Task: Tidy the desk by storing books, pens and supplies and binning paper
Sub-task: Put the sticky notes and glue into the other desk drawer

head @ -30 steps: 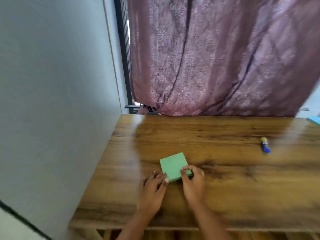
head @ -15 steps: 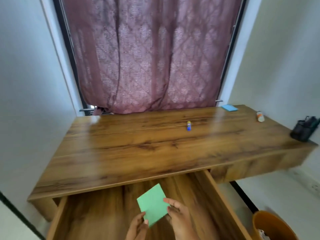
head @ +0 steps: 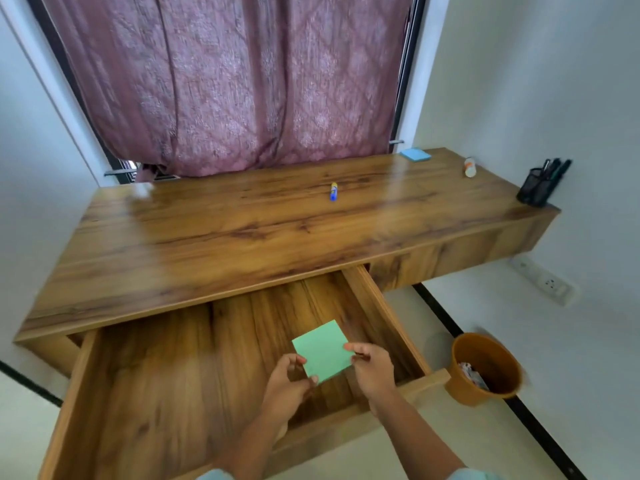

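Observation:
A green sticky-note pad [head: 322, 350] hangs over the right part of the pulled-out wooden drawer [head: 166, 382]. My left hand [head: 286, 386] pinches its near left corner and my right hand [head: 371, 367] grips its right edge. On the wooden desk top [head: 214, 237] a blue and yellow glue stick [head: 333, 191] lies in the middle. A blue sticky-note pad [head: 415, 155] sits at the back right, with a small white and orange tube [head: 469, 167] further right. A black mesh pen holder [head: 540, 185] with pens stands at the desk's right end.
An orange bin [head: 485, 370] with paper scraps stands on the floor right of the drawer. A maroon curtain [head: 228, 81] hangs behind the desk. White walls close in left and right, with a wall socket [head: 550, 284] low on the right.
The green pad has come off the desk top and now sits low over the open drawer, both hands still on it. The view has swung right and back.

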Demonstrator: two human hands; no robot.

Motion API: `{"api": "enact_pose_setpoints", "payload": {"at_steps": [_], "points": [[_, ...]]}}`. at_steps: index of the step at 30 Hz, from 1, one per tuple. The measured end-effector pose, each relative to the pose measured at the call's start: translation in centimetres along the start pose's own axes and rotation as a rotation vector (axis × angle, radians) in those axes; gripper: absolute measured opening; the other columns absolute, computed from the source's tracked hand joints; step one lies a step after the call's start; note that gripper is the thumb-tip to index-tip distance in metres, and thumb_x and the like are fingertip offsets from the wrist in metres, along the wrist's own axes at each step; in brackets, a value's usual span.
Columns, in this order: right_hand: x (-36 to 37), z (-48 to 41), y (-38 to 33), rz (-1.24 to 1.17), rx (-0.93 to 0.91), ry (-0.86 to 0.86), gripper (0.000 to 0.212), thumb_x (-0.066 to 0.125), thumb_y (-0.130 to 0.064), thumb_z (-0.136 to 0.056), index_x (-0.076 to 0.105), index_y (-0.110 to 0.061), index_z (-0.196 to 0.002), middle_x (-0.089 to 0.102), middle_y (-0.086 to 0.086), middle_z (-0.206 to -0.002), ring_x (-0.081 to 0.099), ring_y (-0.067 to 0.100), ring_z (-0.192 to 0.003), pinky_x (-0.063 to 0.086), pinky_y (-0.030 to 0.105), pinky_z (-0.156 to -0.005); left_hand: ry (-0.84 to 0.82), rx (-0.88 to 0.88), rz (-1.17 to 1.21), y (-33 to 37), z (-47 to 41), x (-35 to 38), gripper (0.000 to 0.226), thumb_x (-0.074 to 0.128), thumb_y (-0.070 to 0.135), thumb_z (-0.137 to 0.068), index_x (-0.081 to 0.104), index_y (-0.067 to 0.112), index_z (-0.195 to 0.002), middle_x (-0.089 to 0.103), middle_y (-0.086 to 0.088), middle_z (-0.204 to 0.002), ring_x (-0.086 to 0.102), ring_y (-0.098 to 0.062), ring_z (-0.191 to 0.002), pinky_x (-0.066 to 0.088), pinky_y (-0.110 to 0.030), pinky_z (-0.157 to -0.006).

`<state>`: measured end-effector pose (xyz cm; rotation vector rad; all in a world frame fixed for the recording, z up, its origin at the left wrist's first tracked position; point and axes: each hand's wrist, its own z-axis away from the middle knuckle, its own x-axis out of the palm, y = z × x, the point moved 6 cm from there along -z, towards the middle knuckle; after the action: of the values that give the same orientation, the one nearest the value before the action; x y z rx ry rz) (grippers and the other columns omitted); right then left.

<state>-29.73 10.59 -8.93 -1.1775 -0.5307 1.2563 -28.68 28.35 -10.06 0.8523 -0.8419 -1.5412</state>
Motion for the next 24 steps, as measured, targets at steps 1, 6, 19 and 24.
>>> {"api": "enact_pose_setpoints", "payload": {"at_steps": [1,6,19,24], "points": [[-0.3,-0.2,-0.2,0.124,-0.035,0.008,0.018,0.058,-0.005,-0.092,0.067,-0.016,-0.103,0.062,0.005,-0.118,0.061,0.015,-0.107,0.057,0.021,-0.076,-0.025,-0.025,-0.011,-0.1,-0.2,0.4,0.03,0.068,0.0,-0.082,0.055,0.02,-0.1,0.057,0.001,-0.111,0.062,-0.02,-0.095,0.056,-0.032,-0.076],[-1.6,-1.3,-0.8,0.54,-0.021,-0.007,0.032,0.054,-0.008,-0.095,0.056,-0.011,-0.126,0.056,0.007,-0.127,0.056,0.02,-0.118,0.052,0.025,-0.087,-0.119,-0.138,-0.04,-1.0,-1.2,2.9,0.03,0.066,-0.004,-0.082,0.056,0.012,-0.106,0.061,-0.008,-0.105,0.065,-0.018,-0.084,0.054,-0.03,-0.073],[-0.9,-1.4,0.8,1.215,-0.015,-0.295,0.032,0.046,-0.03,-0.094,0.057,-0.012,-0.119,0.061,0.008,-0.119,0.058,0.025,-0.107,0.048,0.037,-0.09,-0.252,-0.005,-0.559,-2.3,-4.3,9.0,0.023,0.053,0.004,-0.084,0.065,0.022,-0.091,0.066,-0.003,-0.106,0.057,-0.016,-0.092,0.043,-0.022,-0.075],[-0.9,-1.7,1.1,1.288,0.002,-0.331,0.03,0.044,-0.03,-0.095,0.057,-0.015,-0.117,0.062,0.006,-0.116,0.058,0.024,-0.106,0.043,0.038,-0.092,-0.301,0.1,-0.739,-2.1,-4.7,9.7,0.027,0.057,0.011,-0.087,0.061,0.023,-0.112,0.061,-0.002,-0.119,0.055,-0.018,-0.106,0.036,-0.021,-0.078]]}}
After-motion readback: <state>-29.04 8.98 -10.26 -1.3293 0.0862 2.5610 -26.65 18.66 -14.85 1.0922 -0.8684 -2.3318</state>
